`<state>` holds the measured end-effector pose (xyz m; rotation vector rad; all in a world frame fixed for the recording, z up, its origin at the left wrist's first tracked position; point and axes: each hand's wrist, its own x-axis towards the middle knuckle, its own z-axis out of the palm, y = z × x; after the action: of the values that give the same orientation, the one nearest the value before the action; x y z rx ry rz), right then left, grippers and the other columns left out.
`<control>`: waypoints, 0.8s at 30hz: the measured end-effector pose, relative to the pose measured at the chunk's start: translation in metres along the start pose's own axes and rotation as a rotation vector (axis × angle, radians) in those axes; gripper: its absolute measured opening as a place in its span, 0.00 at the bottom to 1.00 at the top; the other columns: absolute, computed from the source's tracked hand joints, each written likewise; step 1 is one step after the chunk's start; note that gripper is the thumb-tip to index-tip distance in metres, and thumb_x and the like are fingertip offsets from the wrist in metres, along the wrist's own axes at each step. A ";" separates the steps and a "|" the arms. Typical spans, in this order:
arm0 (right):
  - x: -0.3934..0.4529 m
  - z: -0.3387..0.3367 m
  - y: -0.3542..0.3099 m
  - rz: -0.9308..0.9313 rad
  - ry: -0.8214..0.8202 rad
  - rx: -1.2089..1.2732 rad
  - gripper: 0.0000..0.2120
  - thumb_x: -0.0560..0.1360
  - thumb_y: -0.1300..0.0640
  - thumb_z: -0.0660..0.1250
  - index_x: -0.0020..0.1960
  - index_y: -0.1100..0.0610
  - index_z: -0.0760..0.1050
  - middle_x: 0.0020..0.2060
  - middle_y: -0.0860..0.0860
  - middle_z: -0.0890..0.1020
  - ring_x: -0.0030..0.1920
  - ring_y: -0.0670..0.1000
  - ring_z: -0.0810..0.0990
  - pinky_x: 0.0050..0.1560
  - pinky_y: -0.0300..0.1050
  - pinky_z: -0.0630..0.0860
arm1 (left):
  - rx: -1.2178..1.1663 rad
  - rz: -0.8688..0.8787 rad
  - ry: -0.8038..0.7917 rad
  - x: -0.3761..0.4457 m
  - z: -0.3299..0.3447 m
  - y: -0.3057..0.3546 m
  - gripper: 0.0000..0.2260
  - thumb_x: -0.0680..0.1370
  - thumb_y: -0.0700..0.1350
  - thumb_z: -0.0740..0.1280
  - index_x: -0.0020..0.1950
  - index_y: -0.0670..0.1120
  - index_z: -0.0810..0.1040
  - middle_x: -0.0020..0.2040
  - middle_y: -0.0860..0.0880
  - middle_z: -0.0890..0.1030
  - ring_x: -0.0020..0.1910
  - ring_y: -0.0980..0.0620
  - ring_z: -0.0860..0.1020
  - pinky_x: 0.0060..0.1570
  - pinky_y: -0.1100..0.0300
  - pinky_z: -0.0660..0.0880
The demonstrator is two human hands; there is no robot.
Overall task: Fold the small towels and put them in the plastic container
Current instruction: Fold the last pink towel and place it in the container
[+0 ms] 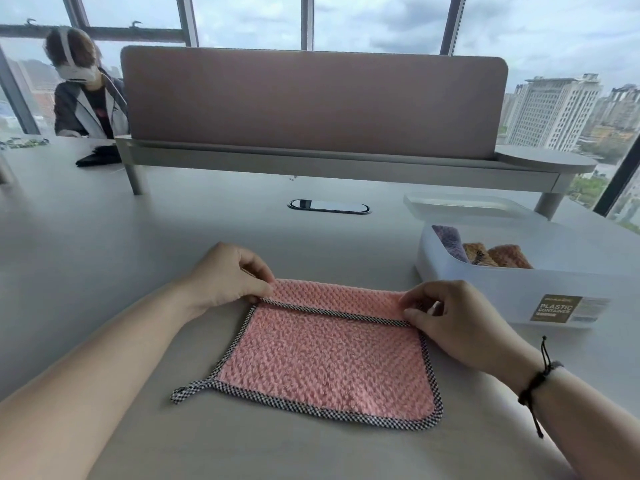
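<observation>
A pink towel (322, 358) with a black-and-white checked border lies flat on the grey table, its far edge folded over toward me. My left hand (225, 275) pinches the far left corner of that fold. My right hand (453, 317) pinches the far right corner. To the right stands the white plastic container (491, 292), open, with a purple towel (448, 240) and orange-brown towels (498, 256) folded inside.
The container's lid (464, 206) lies behind it. A desk divider (311, 102) on a raised shelf spans the back. A cable port (329, 206) sits mid-table. A person (86, 88) sits at the far left, with a dark object (98, 155) on the table nearby.
</observation>
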<state>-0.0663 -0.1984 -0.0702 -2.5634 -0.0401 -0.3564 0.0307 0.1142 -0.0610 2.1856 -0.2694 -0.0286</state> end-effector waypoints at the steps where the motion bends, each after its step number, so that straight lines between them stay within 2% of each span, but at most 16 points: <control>1: 0.000 0.000 0.000 0.000 -0.004 -0.001 0.06 0.72 0.54 0.74 0.45 0.44 0.84 0.35 0.39 0.81 0.35 0.38 0.77 0.34 0.29 0.71 | 0.015 0.006 0.001 0.000 -0.001 0.001 0.07 0.66 0.32 0.79 0.36 0.44 0.85 0.33 0.48 0.85 0.31 0.56 0.81 0.36 0.63 0.78; 5: 0.000 -0.001 -0.002 -0.010 -0.031 -0.062 0.07 0.74 0.53 0.72 0.50 0.45 0.84 0.36 0.36 0.79 0.37 0.35 0.75 0.35 0.24 0.69 | 0.130 0.061 0.008 0.000 0.002 0.001 0.08 0.66 0.34 0.78 0.35 0.46 0.85 0.33 0.50 0.86 0.30 0.63 0.79 0.33 0.71 0.75; 8: -0.001 0.000 -0.005 -0.039 -0.056 -0.145 0.09 0.75 0.51 0.69 0.54 0.44 0.83 0.33 0.33 0.74 0.35 0.34 0.72 0.33 0.25 0.66 | 0.240 0.123 -0.019 -0.002 0.006 0.002 0.09 0.68 0.36 0.76 0.40 0.50 0.86 0.37 0.54 0.85 0.33 0.66 0.78 0.35 0.76 0.72; 11: -0.003 -0.001 -0.007 -0.046 -0.072 -0.190 0.10 0.76 0.49 0.67 0.56 0.43 0.82 0.34 0.34 0.74 0.34 0.35 0.71 0.33 0.28 0.65 | 0.395 0.221 -0.063 -0.004 0.007 0.003 0.13 0.72 0.39 0.71 0.49 0.57 0.85 0.43 0.60 0.81 0.39 0.66 0.76 0.44 0.69 0.70; 13: -0.005 -0.001 -0.009 -0.046 -0.055 -0.222 0.10 0.76 0.49 0.67 0.55 0.43 0.83 0.33 0.35 0.74 0.33 0.37 0.71 0.32 0.32 0.67 | 0.489 0.278 -0.100 -0.004 0.008 0.001 0.14 0.76 0.41 0.68 0.53 0.59 0.85 0.48 0.61 0.78 0.48 0.62 0.73 0.54 0.61 0.69; 16: -0.010 -0.003 -0.017 -0.100 0.104 -0.198 0.08 0.75 0.53 0.68 0.50 0.45 0.84 0.30 0.37 0.71 0.30 0.39 0.70 0.29 0.35 0.64 | 0.512 0.391 -0.093 -0.004 0.010 0.001 0.13 0.79 0.45 0.65 0.57 0.59 0.84 0.60 0.61 0.76 0.63 0.57 0.68 0.65 0.59 0.64; 18: -0.013 -0.006 -0.023 -0.198 0.172 -0.144 0.08 0.75 0.54 0.68 0.50 0.46 0.84 0.35 0.37 0.74 0.33 0.40 0.74 0.32 0.38 0.70 | 0.450 0.455 -0.142 -0.006 0.013 0.004 0.13 0.81 0.44 0.66 0.61 0.57 0.82 0.68 0.63 0.73 0.72 0.60 0.65 0.70 0.61 0.59; 20: -0.016 -0.005 -0.028 -0.289 0.123 -0.121 0.10 0.76 0.47 0.66 0.56 0.44 0.82 0.45 0.38 0.77 0.41 0.41 0.78 0.39 0.38 0.74 | 0.377 0.452 -0.269 -0.009 0.017 0.007 0.15 0.82 0.45 0.66 0.67 0.57 0.79 0.73 0.63 0.69 0.76 0.64 0.60 0.75 0.62 0.55; 22: -0.019 0.001 -0.032 -0.302 -0.060 -0.132 0.22 0.76 0.35 0.61 0.66 0.41 0.75 0.60 0.38 0.76 0.55 0.40 0.77 0.53 0.37 0.74 | 0.387 0.406 -0.411 -0.013 0.022 0.008 0.17 0.82 0.48 0.64 0.71 0.58 0.73 0.75 0.65 0.65 0.76 0.68 0.55 0.77 0.63 0.50; 24: -0.022 0.008 -0.035 -0.269 -0.267 -0.176 0.33 0.73 0.28 0.56 0.75 0.40 0.63 0.72 0.37 0.66 0.69 0.41 0.68 0.66 0.37 0.66 | 0.491 0.390 -0.491 -0.016 0.024 0.009 0.20 0.82 0.53 0.63 0.74 0.61 0.68 0.76 0.68 0.62 0.76 0.71 0.53 0.77 0.62 0.48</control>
<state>-0.0893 -0.1633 -0.0641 -2.7688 -0.4737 -0.1174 0.0105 0.0929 -0.0689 2.5425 -1.0718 -0.3107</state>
